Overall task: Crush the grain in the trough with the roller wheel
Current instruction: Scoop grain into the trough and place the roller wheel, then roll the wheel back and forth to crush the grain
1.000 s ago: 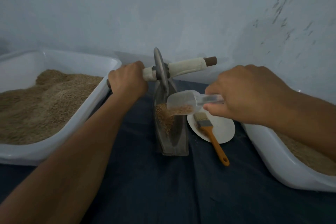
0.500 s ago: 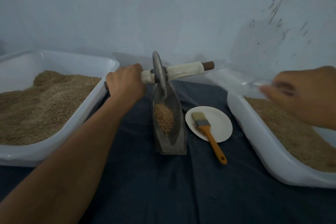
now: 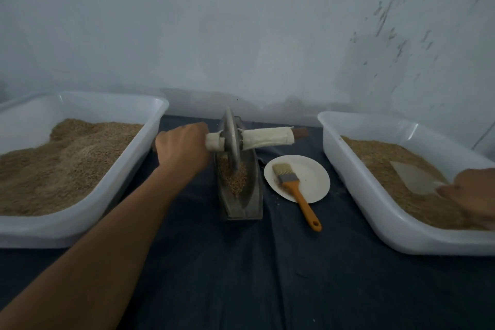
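The trough (image 3: 239, 190), a narrow metal boat, stands at the centre of the table (image 3: 267, 276) with its long axis running 12 to 6 o'clock. A small heap of grain (image 3: 233, 178) lies in its middle. The roller wheel (image 3: 231, 139) stands on edge at the 12 o'clock end of the trough, its rim touching the far edge of the heap.

The axle handle (image 3: 267, 136) crosses the wheel from 9 to 3 o'clock. The left hand (image 3: 183, 151) holds the 9 o'clock end, fingers curled round it. The 3 o'clock end is free. The right hand (image 3: 471, 193) is well apart at 3 o'clock, in the right tub (image 3: 375, 211), touching a clear scoop (image 3: 412, 178); its grip cannot be told.

Rolling travel lies toward 6 o'clock, along the trough. Judged clearance: a plate (image 3: 310, 169) with a brush (image 3: 294, 185) lies just beside the trough at 3 o'clock; the left tub (image 3: 128, 169) lies near at 9 o'clock.
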Tool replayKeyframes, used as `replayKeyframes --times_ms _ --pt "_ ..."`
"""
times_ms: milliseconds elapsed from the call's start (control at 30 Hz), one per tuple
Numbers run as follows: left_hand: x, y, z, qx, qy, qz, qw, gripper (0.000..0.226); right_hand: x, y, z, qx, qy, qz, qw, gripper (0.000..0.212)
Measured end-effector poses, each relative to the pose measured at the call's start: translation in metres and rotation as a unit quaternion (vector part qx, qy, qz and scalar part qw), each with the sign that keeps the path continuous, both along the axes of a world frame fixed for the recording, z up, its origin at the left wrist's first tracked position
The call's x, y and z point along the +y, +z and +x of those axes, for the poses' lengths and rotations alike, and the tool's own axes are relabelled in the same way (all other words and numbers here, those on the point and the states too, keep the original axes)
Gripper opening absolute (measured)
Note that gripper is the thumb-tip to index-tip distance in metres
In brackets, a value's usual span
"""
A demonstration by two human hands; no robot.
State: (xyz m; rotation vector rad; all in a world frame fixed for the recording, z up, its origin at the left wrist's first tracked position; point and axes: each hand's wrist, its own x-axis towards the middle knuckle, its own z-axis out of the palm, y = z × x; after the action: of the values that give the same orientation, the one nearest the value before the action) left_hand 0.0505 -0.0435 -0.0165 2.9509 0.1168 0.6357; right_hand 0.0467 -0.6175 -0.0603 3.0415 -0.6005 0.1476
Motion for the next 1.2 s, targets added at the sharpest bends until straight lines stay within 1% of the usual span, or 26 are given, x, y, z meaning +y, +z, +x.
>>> replayKeyframes --times_ms 67,167,200,233,267,300,367,400,433,467,500,533,600,633,667,733,767,800,867,933,1067,1200 --pt "0.000 -0.002 -0.001 -0.004 -0.003 0.008 1.000 0.018 0.000 0.025 -0.002 0.030 0.006 -0.044 0.999 0.045" --pt "0.002 -0.004 -0.002 -0.006 -0.008 0.014 1.000 0.017 0.016 0.042 -0.021 0.075 0.011 -0.112 0.991 0.048" --pt "0.002 -0.005 -0.003 -0.005 -0.010 0.014 1.000 0.017 0.026 0.049 -0.025 0.043 0.013 -0.137 0.990 0.049" --pt "0.001 -0.005 -0.003 -0.004 -0.011 0.015 1.000 0.018 0.038 0.056 -0.030 -0.028 0.032 -0.170 0.985 0.046" --pt "0.001 -0.006 -0.003 -0.003 -0.011 0.015 1.000 0.019 0.055 0.065 -0.039 -0.111 0.060 -0.178 0.976 0.039" --pt "0.000 -0.007 -0.002 -0.002 -0.010 0.016 1.000 0.019 0.075 0.076 -0.050 -0.186 0.103 -0.141 0.967 0.032" --pt "-0.001 -0.009 -0.001 0.001 -0.011 0.015 1.000 0.021 0.131 0.100 -0.081 -0.286 0.193 -0.011 0.938 0.025" --pt "-0.001 -0.010 0.000 0.003 -0.012 0.015 1.000 0.021 0.165 0.108 -0.100 -0.305 0.226 0.039 0.924 0.025" --pt "-0.001 -0.010 0.000 0.006 -0.012 0.016 1.000 0.022 0.197 0.110 -0.119 -0.304 0.260 0.063 0.915 0.029" --pt "-0.002 -0.010 0.001 0.008 -0.011 0.017 1.000 0.022 0.230 0.108 -0.137 -0.281 0.292 0.072 0.911 0.033" --pt "-0.001 -0.011 0.002 0.009 -0.011 0.018 1.000 0.022 0.258 0.102 -0.152 -0.226 0.330 0.097 0.911 0.035" --pt "-0.002 -0.011 0.002 0.009 -0.011 0.018 1.000 0.022 0.283 0.094 -0.160 -0.139 0.353 0.148 0.913 0.037" --pt "-0.001 -0.013 0.003 0.011 -0.011 0.017 1.000 0.021 0.316 0.070 -0.158 0.035 0.349 0.261 0.899 0.046" --pt "-0.001 -0.013 0.003 0.012 -0.013 0.016 1.000 0.021 0.325 0.058 -0.149 0.080 0.343 0.295 0.888 0.055" --pt "-0.001 -0.014 0.003 0.014 -0.016 0.015 1.000 0.022 0.332 0.047 -0.138 0.100 0.327 0.336 0.877 0.062" --pt "0.000 -0.015 0.003 0.017 -0.018 0.016 1.000 0.023 0.343 0.034 -0.122 0.112 0.275 0.453 0.840 0.067" --pt "-0.001 -0.015 0.004 0.020 -0.019 0.017 0.999 0.024 0.348 0.030 -0.117 0.116 0.256 0.504 0.817 0.065" --pt "-0.001 -0.016 0.004 0.022 -0.020 0.018 0.999 0.024 0.353 0.027 -0.114 0.118 0.248 0.539 0.796 0.055" --pt "-0.001 -0.017 0.004 0.022 -0.023 0.017 0.999 0.024 0.362 0.024 -0.109 0.106 0.239 0.581 0.771 0.030" --pt "-0.001 -0.017 0.003 0.022 -0.023 0.018 0.999 0.024 0.370 0.024 -0.106 0.089 0.210 0.627 0.745 0.019" --pt "0.002 -0.015 -0.001 0.018 -0.020 0.027 0.999 0.023 0.380 0.022 -0.109 0.084 0.170 0.704 0.684 0.017" --pt "0.006 -0.015 -0.005 0.022 -0.024 0.025 0.999 0.026 0.384 0.022 -0.117 0.093 0.163 0.726 0.662 0.019"
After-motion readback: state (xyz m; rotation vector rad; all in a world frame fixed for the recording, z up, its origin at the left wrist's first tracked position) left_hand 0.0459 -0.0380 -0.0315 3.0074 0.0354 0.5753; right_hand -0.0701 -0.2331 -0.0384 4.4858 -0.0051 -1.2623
